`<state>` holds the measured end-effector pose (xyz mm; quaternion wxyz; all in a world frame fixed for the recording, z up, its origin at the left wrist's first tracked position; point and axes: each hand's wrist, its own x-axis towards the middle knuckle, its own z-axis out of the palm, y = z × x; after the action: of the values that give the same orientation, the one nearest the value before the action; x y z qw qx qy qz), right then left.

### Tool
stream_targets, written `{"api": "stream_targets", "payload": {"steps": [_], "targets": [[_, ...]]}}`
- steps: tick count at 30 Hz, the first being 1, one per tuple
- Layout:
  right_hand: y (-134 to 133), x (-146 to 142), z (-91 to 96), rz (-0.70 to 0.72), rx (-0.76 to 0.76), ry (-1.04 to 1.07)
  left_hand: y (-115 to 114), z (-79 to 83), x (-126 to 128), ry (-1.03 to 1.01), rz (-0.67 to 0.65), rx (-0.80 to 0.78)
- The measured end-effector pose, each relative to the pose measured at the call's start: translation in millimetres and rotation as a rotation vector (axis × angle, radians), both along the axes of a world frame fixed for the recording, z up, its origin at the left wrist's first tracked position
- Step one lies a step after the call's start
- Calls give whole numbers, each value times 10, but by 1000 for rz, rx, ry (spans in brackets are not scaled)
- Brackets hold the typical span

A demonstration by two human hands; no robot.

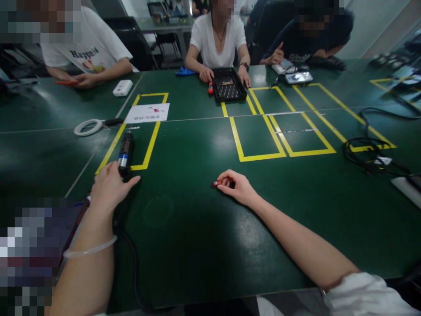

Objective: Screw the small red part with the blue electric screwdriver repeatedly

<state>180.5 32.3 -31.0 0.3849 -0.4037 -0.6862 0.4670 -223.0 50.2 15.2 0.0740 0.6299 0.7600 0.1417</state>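
My left hand (pixel 110 186) lies at the near end of a black cylindrical tool (pixel 125 151) with a blue and silver band. The thumb is spread away to the right; the fingertips are partly hidden beside the tool, so touching cannot be made out. A black cord (pixel 133 254) runs from below that hand toward the table's front edge. Mid-table, my right hand (pixel 235 186) pinches a small red-and-silver piece (pixel 216 183) between thumb and fingers, just over the green surface. Its exact kind is too small to tell.
Yellow tape outlines (pixel 259 157) mark the green table. A white card (pixel 148 113) and a coiled white cable (pixel 88 127) lie left. Opposite, a person's hands touch a black tray (pixel 230 85) beside a red object (pixel 211 87). Black cables (pixel 365 149) lie right.
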Motion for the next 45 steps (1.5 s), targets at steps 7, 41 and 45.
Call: {"api": "stream_targets", "payload": {"steps": [7,41,45], "targets": [[-1,4,-9,-2,-24,11,66,-111,-369,205,21,-136],[59,40,-76,-228,215,-103,-300,-157,2383,100,-389,82],[37,28,-55,-201,266,-169,-326,-154,2410,111,-401,85]]}}
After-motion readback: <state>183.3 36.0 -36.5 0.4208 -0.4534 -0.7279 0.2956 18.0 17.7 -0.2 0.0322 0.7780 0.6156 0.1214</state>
